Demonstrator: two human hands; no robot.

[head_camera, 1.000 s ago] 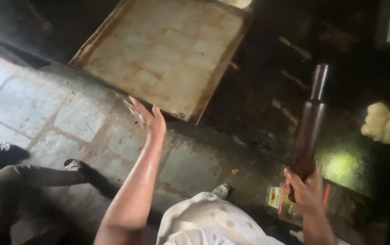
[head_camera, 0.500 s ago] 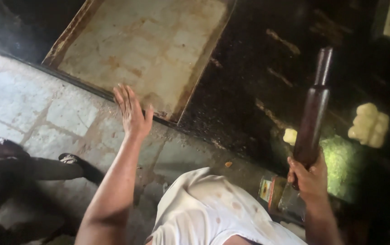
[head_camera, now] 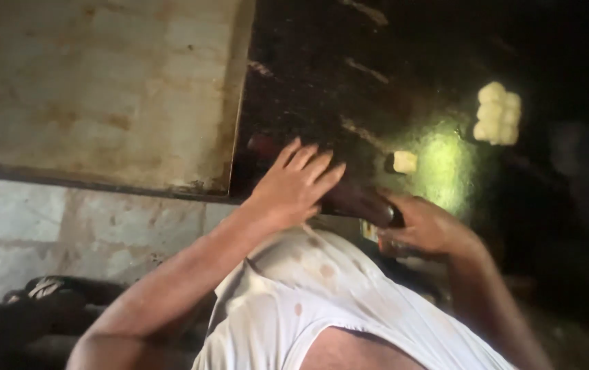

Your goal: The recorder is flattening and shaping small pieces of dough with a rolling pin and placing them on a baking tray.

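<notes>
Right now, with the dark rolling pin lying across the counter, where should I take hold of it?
Grip the rolling pin at its two ends, probably from the near edge, palms down. It lies roughly level across the dark counter; the right hand wraps the right end, and the left hand rests flat over the barrel near the left handle. The middle must stay free to roll.

A large, worn metal tray [head_camera: 102,89] fills the upper left, its surface pale and blotched with rusty stains, its right rim lying on the dark desk [head_camera: 349,62]. Right of the tray, well apart from it, a small pale dough piece [head_camera: 405,162] sits in a lit patch, and farther right a cluster of dough balls [head_camera: 498,112] lies together. Below the tray runs a grey tiled floor [head_camera: 27,233], with a dark sandal [head_camera: 47,286] on it.
</notes>
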